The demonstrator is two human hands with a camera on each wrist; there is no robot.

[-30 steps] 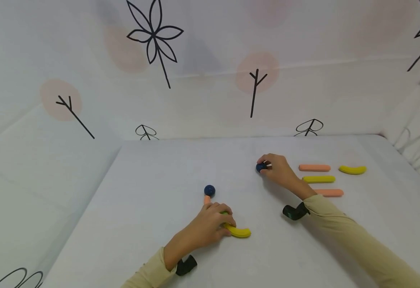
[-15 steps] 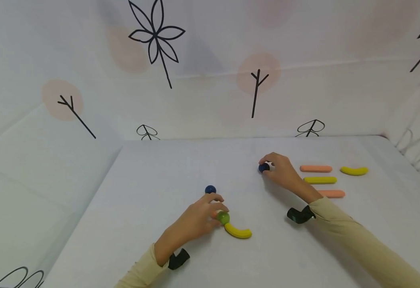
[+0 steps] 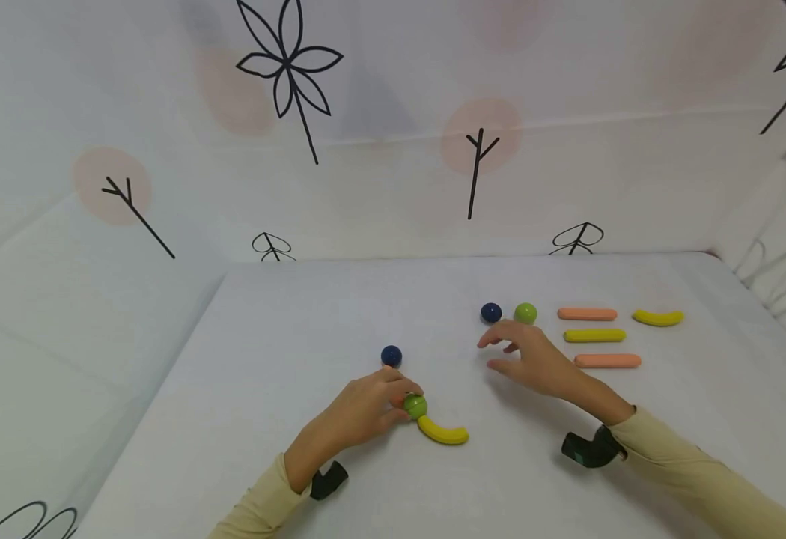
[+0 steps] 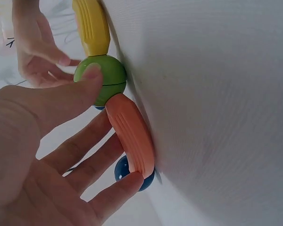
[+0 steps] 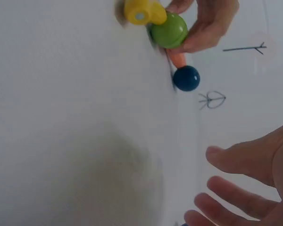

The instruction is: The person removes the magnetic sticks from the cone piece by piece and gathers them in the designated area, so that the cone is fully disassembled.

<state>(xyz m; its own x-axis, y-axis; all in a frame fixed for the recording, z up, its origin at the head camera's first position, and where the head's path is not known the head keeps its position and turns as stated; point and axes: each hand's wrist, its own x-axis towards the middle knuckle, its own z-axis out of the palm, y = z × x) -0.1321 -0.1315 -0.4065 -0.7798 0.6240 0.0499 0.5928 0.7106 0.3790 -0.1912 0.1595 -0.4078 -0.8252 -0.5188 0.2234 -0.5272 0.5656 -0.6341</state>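
My left hand (image 3: 362, 406) pinches a green ball (image 3: 416, 407) low over the white table, its thumb laid on the ball. A yellow curved stick (image 3: 443, 432) touches one side of that ball. From its other side runs an orange stick (image 4: 132, 136), mostly covered by the hand in the head view, with a dark blue ball (image 3: 391, 355) at its far end. My right hand (image 3: 534, 358) hovers with parted fingers and holds nothing. Just beyond it lie a second dark blue ball (image 3: 491, 313) and a second green ball (image 3: 525, 313), a small gap between them.
Right of the loose balls lie an orange straight stick (image 3: 587, 314), a yellow straight stick (image 3: 595, 335) and another orange stick (image 3: 607, 361). Farther right is another yellow curved stick (image 3: 659, 318). A white patterned cloth (image 3: 379, 195) rises behind the table.
My right hand has let go of the far blue ball and drawn back toward me, uncovering the green ball beside it. My left hand has shifted slightly left, exposing more of its green ball.
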